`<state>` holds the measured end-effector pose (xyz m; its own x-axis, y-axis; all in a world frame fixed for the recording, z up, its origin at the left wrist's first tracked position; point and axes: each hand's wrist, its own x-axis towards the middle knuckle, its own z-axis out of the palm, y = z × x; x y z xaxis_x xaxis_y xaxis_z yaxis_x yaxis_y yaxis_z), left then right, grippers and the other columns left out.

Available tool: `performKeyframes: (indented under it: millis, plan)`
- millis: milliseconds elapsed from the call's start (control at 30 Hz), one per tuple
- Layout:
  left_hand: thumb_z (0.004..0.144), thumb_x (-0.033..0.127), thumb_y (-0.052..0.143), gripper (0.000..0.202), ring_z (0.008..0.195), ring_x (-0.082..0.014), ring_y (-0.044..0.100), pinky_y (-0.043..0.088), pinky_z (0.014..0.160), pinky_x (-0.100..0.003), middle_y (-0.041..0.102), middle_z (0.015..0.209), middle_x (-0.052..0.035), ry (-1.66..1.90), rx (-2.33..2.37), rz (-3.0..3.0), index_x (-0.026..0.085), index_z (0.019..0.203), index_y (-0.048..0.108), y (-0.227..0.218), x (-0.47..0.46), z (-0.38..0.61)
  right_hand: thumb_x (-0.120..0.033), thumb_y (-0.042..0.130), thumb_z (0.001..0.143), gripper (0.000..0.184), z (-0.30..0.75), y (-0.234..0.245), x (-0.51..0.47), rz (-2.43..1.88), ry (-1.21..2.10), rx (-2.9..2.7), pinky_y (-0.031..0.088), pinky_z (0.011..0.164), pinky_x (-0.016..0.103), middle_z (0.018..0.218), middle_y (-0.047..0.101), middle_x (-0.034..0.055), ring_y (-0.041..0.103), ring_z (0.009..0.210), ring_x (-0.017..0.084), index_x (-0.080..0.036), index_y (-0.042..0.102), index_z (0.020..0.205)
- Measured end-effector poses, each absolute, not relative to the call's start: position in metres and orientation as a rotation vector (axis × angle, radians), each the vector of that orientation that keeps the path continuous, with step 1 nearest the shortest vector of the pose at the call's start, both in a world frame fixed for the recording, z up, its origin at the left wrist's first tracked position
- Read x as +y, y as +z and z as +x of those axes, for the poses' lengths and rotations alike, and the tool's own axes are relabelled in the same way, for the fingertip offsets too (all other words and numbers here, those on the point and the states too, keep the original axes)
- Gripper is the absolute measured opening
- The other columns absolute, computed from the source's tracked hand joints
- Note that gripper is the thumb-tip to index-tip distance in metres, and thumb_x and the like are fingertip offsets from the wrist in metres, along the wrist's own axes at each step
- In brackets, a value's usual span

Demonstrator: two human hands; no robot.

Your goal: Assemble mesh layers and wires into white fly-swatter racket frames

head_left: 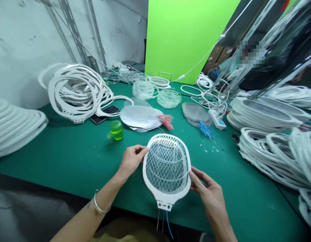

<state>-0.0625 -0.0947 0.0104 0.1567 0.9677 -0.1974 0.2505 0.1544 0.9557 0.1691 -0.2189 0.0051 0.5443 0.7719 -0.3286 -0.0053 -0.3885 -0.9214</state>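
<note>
Between my two hands is a white mosquito racket head [167, 168], tilted toward me over the table's front part. Its oval frame surrounds a metal mesh, and red and blue wires hang from the neck. My left hand [131, 158] pinches the frame at its upper left, thumb on the rim. My right hand [207, 185] grips the lower right edge, with its fingertips partly behind the frame. Beyond it lie a stack of mesh sheets with red wires [142, 116] and another mesh stack with blue wires [196, 114].
On the green table [77, 151] stands a green jar [116, 130]. White racket frames [74, 90] pile up at the left, and finished-looking frame stacks [261, 116] crowd the right. Clear plastic rings [169, 98], a phone [110, 111] and a white power strip [217, 119] lie farther back.
</note>
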Motion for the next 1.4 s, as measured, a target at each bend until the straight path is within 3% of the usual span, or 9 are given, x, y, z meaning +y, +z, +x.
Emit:
performKeyframes:
  millis: [233, 600, 933, 1200, 1400]
  plan:
    - [0.081, 0.04, 0.062, 0.025, 0.078, -0.0217, 0.07, 0.052, 0.067, -0.027, 0.076, 0.089, -0.0053, 0.725, 1.582, 1.555, 0.02, 0.084, 0.076, 0.0, -0.089, -0.06, -0.058, 0.07, 0.07, 0.058, 0.168, -0.01, -0.22, -1.967, 0.886, -0.749, 0.056, 0.064, 0.03, 0.076, 0.072, 0.0024, 0.067, 0.07, 0.02, -0.018, 0.069, 0.113]
    - [0.084, 0.037, 0.06, 0.021, 0.08, -0.0246, 0.069, 0.046, 0.07, -0.03, 0.076, 0.086, -0.0043, 0.582, 1.74, 1.694, 0.023, 0.08, 0.076, 0.002, -0.089, -0.052, -0.063, 0.055, 0.08, 0.047, 0.164, -0.002, -0.215, -2.313, 0.565, -1.007, 0.047, 0.073, 0.036, 0.088, 0.075, 0.0043, 0.068, 0.08, 0.025, -0.028, 0.073, 0.105]
    - [0.086, 0.04, 0.058, 0.022, 0.079, -0.0225, 0.068, 0.043, 0.066, -0.028, 0.075, 0.088, -0.0025, 0.425, 1.817, 1.807, 0.026, 0.083, 0.075, 0.002, -0.088, -0.049, -0.056, 0.047, 0.086, 0.042, 0.153, 0.001, -0.218, -2.494, 0.32, -1.138, 0.039, 0.061, 0.032, 0.097, 0.073, 0.0053, 0.065, 0.08, 0.025, -0.03, 0.072, 0.107]
    - [0.087, 0.045, 0.057, 0.024, 0.078, -0.023, 0.068, 0.042, 0.062, -0.029, 0.075, 0.085, -0.0004, 0.362, 1.863, 1.806, 0.029, 0.085, 0.074, 0.007, -0.091, -0.05, -0.058, 0.051, 0.084, 0.041, 0.156, 0.001, -0.219, -2.526, 0.441, -1.067, 0.041, 0.065, 0.032, 0.086, 0.072, 0.0031, 0.065, 0.081, 0.024, -0.031, 0.071, 0.107]
    - [0.087, 0.045, 0.057, 0.022, 0.077, -0.0236, 0.067, 0.039, 0.06, -0.029, 0.074, 0.084, 0.0004, 0.33, 1.882, 1.851, 0.029, 0.081, 0.072, 0.007, -0.103, -0.051, -0.059, 0.05, 0.086, 0.044, 0.151, -0.004, -0.224, -2.445, 0.409, -1.127, 0.04, 0.061, 0.03, 0.096, 0.069, 0.0029, 0.063, 0.075, 0.019, -0.027, 0.068, 0.11]
